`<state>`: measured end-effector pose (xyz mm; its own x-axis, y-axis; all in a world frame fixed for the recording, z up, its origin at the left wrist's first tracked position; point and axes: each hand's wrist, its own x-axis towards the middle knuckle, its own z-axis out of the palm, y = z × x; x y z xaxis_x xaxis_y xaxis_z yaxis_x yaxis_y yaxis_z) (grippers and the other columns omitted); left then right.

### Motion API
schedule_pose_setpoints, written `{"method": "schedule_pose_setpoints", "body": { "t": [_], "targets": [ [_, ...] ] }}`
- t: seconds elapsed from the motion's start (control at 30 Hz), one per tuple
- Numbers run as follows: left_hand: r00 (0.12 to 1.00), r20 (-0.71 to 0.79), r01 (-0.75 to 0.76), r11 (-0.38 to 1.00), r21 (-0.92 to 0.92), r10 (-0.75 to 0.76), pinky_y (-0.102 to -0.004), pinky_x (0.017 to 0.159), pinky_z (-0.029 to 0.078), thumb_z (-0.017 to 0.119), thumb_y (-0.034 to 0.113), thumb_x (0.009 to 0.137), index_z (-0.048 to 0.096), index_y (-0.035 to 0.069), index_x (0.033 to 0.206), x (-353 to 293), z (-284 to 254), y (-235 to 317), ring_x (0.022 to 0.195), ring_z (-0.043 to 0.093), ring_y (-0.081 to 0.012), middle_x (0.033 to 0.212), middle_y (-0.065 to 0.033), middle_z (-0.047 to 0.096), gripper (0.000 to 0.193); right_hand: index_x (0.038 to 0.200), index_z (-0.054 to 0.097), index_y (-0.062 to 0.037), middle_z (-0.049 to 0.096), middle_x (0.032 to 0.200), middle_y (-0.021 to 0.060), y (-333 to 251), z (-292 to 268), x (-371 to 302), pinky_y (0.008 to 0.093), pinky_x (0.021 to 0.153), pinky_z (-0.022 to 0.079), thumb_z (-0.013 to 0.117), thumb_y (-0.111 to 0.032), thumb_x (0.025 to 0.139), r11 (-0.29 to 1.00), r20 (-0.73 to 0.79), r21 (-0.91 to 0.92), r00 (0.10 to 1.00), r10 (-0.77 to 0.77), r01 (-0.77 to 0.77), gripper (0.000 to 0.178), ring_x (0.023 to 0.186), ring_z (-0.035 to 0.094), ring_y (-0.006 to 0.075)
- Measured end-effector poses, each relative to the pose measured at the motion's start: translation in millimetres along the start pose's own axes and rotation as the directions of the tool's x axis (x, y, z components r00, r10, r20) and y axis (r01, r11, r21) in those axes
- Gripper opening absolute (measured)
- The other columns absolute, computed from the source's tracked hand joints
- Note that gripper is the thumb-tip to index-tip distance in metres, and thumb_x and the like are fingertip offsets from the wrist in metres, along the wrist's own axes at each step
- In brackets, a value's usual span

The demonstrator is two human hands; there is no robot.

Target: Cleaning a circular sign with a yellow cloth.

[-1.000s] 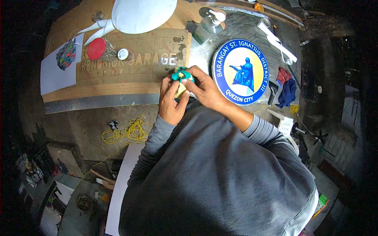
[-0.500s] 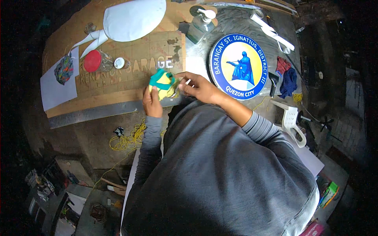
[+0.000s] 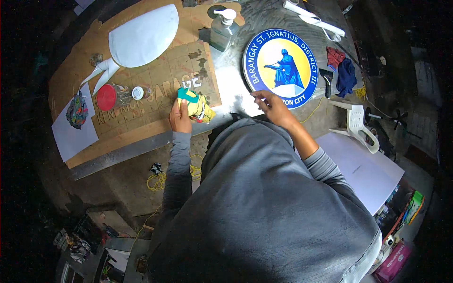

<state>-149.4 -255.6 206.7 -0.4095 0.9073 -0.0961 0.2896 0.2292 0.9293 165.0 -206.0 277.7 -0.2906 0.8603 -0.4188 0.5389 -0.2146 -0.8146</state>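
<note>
My left hand (image 3: 180, 116) is closed on a crumpled yellow rag (image 3: 200, 109) with a green band along its top, held over the near edge of the worktable (image 3: 231, 78). My right hand (image 3: 273, 107) hovers at the lower left of a round sign (image 3: 287, 70) with a blue rim and a yellow centre, covering part of that rim. Its thumb and fingers are bent together in a pinch. What they hold, if anything, is too small to make out.
Left of the rag are a red-lidded jar (image 3: 106, 97), a small white-capped bottle (image 3: 138, 93) and a colourful crumpled cloth (image 3: 77, 111). A pump bottle (image 3: 223, 33) stands behind the sign. Right of it lie a black-handled tool (image 3: 327, 82) and dark blue cloth (image 3: 347, 78).
My right hand has moved away from the rag, rightwards to the sign's lower edge. My left hand still holds the rag, which now hangs more loosely. The whole view has shifted.
</note>
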Motion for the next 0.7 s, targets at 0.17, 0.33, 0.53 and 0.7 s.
{"method": "schedule_pose_setpoints", "body": {
  "t": [0.17, 0.33, 0.53, 0.7],
  "targets": [
    [0.996, 0.085, -0.006, 0.999, -0.040, 0.009, -0.0316, 0.073, 0.049, 0.054, 0.028, 0.100, 0.063, -0.001, 0.108, 11.4, 8.7, 11.1, 0.081, 0.062, -0.0155, 0.091, -0.0105, 0.069, 0.032, 0.120, 0.063, -0.0067, 0.064, 0.099, 0.0135, -7.3, 4.7, -14.7, 0.0332, 0.073, 0.050, 0.057, -0.010, 0.095, 0.999, -0.002, -0.032, 1.000, 0.026, -0.026, 0.026, 0.076, 0.060, 0.0208],
    [0.992, 0.124, -0.024, 0.999, 0.024, 0.021, -0.0287, 0.079, 0.050, 0.060, 0.021, 0.097, 0.059, -0.003, 0.112, 22.5, 3.9, -2.6, 0.089, 0.063, -0.0127, 0.101, -0.0102, 0.069, 0.029, 0.120, 0.063, -0.0069, 0.064, 0.105, 0.0170, -8.7, 4.3, -17.1, 0.0366, 0.076, 0.051, 0.057, -0.009, 0.094, 0.989, -0.003, -0.146, 1.000, 0.003, -0.003, 0.027, 0.081, 0.064, 0.0253],
    [0.974, 0.224, 0.079, 0.942, -0.325, -0.004, -0.0270, 0.086, 0.051, 0.067, 0.007, 0.091, 0.049, -0.004, 0.121, 17.1, 1.0, 5.7, 0.100, 0.063, -0.0164, 0.110, -0.0159, 0.066, 0.036, 0.119, 0.063, -0.0063, 0.065, 0.102, 0.0168, -15.0, 5.0, -12.5, 0.0368, 0.074, 0.052, 0.058, -0.010, 0.094, 0.988, 0.028, -0.153, 1.000, -0.014, 0.018, 0.026, 0.079, 0.065, 0.0254],
    [0.961, 0.275, 0.128, 0.886, -0.445, -0.001, -0.0278, 0.086, 0.051, 0.067, 0.005, 0.091, 0.048, -0.003, 0.123, 9.4, -1.1, 19.3, 0.101, 0.061, -0.0159, 0.111, -0.0133, 0.064, 0.038, 0.117, 0.064, -0.0060, 0.066, 0.101, 0.0171, -22.5, 11.6, -5.3, 0.0363, 0.072, 0.052, 0.061, -0.012, 0.093, 0.984, 0.091, -0.161, 0.994, -0.055, 0.070, 0.025, 0.077, 0.065, 0.0255]
  ]
}}
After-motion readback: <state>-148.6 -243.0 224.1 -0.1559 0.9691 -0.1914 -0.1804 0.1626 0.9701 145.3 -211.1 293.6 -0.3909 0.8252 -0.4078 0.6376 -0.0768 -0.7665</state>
